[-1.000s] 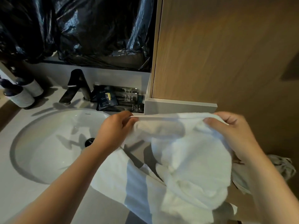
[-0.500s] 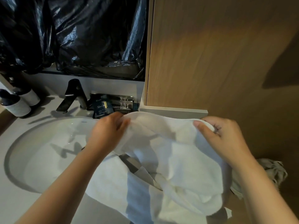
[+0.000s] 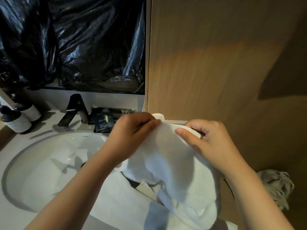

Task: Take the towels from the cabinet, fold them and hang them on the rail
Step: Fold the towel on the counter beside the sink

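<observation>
A white towel (image 3: pixel 176 166) hangs bunched between my hands over the right side of the counter. My left hand (image 3: pixel 132 133) pinches its top edge on the left. My right hand (image 3: pixel 211 141) pinches the top edge on the right, thumb over the cloth. The two hands are close together, just in front of a low ledge at the foot of the wooden panel (image 3: pixel 216 63). The towel's lower part droops in folds onto more white towel cloth (image 3: pixel 116 201) spread on the counter. No rail is in view.
A round white sink (image 3: pixel 41 171) lies to the left with a black faucet (image 3: pixel 74 110) behind it. Two dark-capped bottles (image 3: pixel 18 120) stand at far left. Dark sachets (image 3: pixel 103 121) sit by the faucet. Black plastic sheeting (image 3: pixel 74 44) covers the mirror. A grey crumpled cloth (image 3: pixel 275 185) lies at right.
My hands have come closer together, bunching the towel's top edge, which was stretched wide a second ago. The view has shifted slightly.
</observation>
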`<control>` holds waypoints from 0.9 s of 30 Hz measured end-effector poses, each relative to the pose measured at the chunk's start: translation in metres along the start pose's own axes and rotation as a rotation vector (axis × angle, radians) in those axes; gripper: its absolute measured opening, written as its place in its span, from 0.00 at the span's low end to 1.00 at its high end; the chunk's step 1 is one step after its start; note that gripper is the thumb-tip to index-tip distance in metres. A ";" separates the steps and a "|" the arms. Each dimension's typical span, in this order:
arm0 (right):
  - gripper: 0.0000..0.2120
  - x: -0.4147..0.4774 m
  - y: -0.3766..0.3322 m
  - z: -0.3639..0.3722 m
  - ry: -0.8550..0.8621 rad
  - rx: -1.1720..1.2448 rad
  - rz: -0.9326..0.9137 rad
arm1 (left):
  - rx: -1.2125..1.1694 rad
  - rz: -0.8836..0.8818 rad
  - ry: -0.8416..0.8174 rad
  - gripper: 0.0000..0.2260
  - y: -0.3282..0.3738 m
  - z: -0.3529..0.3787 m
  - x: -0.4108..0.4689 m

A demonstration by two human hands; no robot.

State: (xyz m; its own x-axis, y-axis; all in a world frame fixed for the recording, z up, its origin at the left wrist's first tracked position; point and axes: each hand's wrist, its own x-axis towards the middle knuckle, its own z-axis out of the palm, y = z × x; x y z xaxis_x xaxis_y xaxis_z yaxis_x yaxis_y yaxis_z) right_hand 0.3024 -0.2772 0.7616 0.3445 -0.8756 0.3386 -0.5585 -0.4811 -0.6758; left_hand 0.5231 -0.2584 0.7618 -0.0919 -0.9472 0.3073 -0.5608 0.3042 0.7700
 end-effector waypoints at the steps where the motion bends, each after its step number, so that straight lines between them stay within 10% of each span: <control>1: 0.18 -0.001 0.003 0.000 -0.022 -0.010 0.016 | 0.033 0.009 0.037 0.11 -0.001 -0.003 0.001; 11: 0.15 -0.018 0.028 -0.039 0.024 -0.110 0.186 | 0.586 0.016 0.259 0.07 -0.040 -0.027 0.019; 22: 0.06 -0.008 -0.010 -0.011 -0.015 -0.131 -0.071 | 0.181 0.203 -0.084 0.22 0.021 0.011 -0.009; 27: 0.06 -0.014 -0.018 -0.015 -0.015 -0.042 -0.077 | 0.036 0.112 -0.199 0.06 0.022 0.016 -0.005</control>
State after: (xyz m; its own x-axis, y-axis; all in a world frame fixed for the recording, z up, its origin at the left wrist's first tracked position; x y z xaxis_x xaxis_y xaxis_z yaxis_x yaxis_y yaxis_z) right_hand 0.2963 -0.2573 0.7794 0.3985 -0.8354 0.3787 -0.5606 -0.5486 -0.6203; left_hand 0.4980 -0.2484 0.7678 -0.3140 -0.9101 0.2704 -0.5663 0.4081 0.7161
